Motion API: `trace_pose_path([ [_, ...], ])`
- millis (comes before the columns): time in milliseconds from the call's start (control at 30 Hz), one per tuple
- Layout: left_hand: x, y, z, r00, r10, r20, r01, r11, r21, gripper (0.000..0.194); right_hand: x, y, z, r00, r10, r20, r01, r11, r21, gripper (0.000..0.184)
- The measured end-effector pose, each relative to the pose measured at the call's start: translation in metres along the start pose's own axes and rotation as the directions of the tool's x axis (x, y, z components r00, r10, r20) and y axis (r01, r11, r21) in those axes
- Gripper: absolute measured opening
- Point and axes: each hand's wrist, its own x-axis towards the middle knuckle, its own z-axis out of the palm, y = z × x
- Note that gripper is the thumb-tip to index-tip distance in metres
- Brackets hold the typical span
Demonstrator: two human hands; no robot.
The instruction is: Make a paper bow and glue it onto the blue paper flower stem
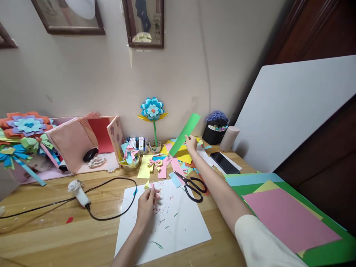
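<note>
My right hand (191, 144) reaches over the far side of the table and pinches a green paper strip (185, 133), which stands tilted up in the air. Below the strip lie a pink paper bow (155, 164), a yellow paper piece (143, 167) and other coloured scraps. My left hand (147, 202) is closed over a white sheet (183, 230) strewn with tiny coloured bits. A small pink spot shows at its fingertips; I cannot tell what it is. Black-handled scissors (191, 186) lie partly open across the sheet's far right corner.
A blue paper flower (152, 109) stands at the back beside markers (136, 144). Pink boxes (72, 141) and paper flowers (27, 124) fill the left. A corded white device (80, 194) lies nearer. To the right are a phone (224, 162), a cylinder (229, 138) and coloured sheets (289, 218).
</note>
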Motion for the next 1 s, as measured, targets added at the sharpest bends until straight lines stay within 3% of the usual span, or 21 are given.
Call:
trace_pose_path([
  [133, -0.002, 0.000, 0.001, 0.999, 0.048, -0.005, -0.048, 0.999, 0.017, 0.043, 0.003, -0.018, -0.045, 0.995, 0.055, -0.086, -0.042, 0.988, 0.147, 0.031],
  [267, -0.006, 0.004, 0.003, 0.998, 0.063, 0.021, -0.062, 0.998, -0.015, 0.046, -0.040, -0.019, -0.074, 0.995, 0.084, 0.049, -0.095, 0.950, 0.299, 0.037],
  [367, -0.012, 0.014, 0.007, 0.992, 0.077, 0.098, -0.071, 0.995, -0.066, 0.046, -0.102, -0.009, -0.072, 0.960, 0.127, 0.249, -0.213, 0.909, 0.358, 0.039],
  [467, -0.020, 0.023, 0.014, 0.976, 0.057, 0.211, -0.049, 0.998, -0.040, 0.044, -0.163, 0.000, -0.057, 0.920, 0.154, 0.361, -0.304, 0.861, 0.407, 0.040],
  [567, -0.022, 0.024, 0.016, 0.944, 0.053, 0.325, -0.059, 0.998, 0.009, 0.041, -0.197, 0.005, -0.042, 0.875, 0.132, 0.467, -0.359, 0.823, 0.440, 0.034],
  [667, -0.017, 0.018, 0.011, 0.924, 0.053, 0.378, -0.092, 0.992, 0.088, 0.032, -0.200, 0.010, -0.042, 0.863, 0.118, 0.492, -0.374, 0.804, 0.463, 0.034],
  [833, -0.004, 0.022, -0.009, 0.897, 0.051, 0.440, -0.183, 0.948, 0.262, 0.026, -0.177, 0.025, -0.064, 0.901, 0.196, 0.387, -0.377, 0.795, 0.475, 0.037],
  [900, -0.001, 0.028, -0.016, 0.921, 0.042, 0.387, -0.166, 0.942, 0.292, 0.031, -0.171, 0.027, -0.071, 0.902, 0.223, 0.370, -0.392, 0.781, 0.485, 0.039],
  [1000, 0.003, 0.034, -0.023, 0.978, 0.081, 0.191, -0.129, 0.958, 0.255, 0.041, -0.167, 0.025, -0.074, 0.920, 0.240, 0.311, -0.379, 0.749, 0.543, 0.041],
])
